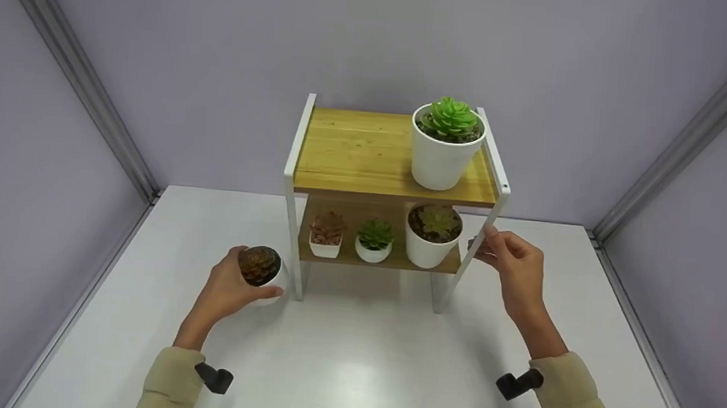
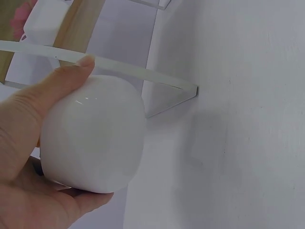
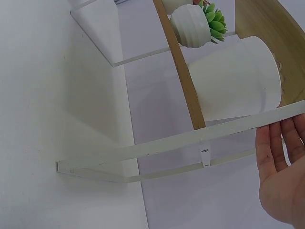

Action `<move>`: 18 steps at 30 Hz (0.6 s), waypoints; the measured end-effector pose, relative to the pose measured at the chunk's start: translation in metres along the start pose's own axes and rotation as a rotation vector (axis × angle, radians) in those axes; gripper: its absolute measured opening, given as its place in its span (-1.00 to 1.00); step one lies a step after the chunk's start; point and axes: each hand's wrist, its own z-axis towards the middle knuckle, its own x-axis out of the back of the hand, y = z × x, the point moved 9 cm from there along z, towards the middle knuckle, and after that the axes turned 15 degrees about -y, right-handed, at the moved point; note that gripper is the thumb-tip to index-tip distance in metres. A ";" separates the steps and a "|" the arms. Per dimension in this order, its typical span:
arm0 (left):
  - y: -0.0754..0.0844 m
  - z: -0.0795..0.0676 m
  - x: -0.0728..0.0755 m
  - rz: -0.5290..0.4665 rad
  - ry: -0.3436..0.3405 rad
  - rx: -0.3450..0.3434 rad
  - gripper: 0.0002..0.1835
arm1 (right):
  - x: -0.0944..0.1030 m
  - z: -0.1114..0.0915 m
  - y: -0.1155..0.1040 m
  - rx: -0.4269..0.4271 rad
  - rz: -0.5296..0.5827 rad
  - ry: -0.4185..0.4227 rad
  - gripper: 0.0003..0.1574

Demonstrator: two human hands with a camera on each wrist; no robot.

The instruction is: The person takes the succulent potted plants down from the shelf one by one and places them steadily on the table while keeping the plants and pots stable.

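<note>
My left hand (image 1: pixel 229 287) grips a white pot (image 2: pixel 95 136) from its left side, thumb in front. The pot holds a brown rosette plant (image 1: pixel 259 265) and is beside the left leg of a two-tier shelf. This small shelf (image 1: pixel 354 155) has wooden boards and a white frame. At its right side, my right hand (image 1: pixel 516 266) holds the white side post (image 3: pixel 238 125), the thumb near the front and fingertips partly hidden behind it. A larger white pot (image 3: pixel 236 81) stands on the lower board near that hand.
A green succulent in a big white pot (image 1: pixel 440 161) stands on the right of the top board. A small reddish plant (image 1: pixel 328 227) and a small green succulent (image 1: pixel 375 233) share the lower board. Walls enclose the white table (image 1: pixel 353 357) at the back and sides.
</note>
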 end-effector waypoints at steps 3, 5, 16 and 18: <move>0.000 0.005 0.000 0.002 0.008 -0.009 0.29 | 0.000 0.000 -0.001 0.005 0.012 0.002 -0.49; -0.001 0.008 0.001 0.003 0.015 -0.010 0.27 | -0.001 0.000 -0.002 0.006 0.007 -0.004 -0.48; -0.006 0.027 0.005 -0.033 0.066 0.018 0.29 | 0.000 -0.001 0.000 0.000 -0.012 -0.008 -0.43; -0.006 0.031 0.005 -0.037 0.069 0.023 0.29 | 0.001 -0.001 0.000 0.001 -0.011 -0.005 -0.44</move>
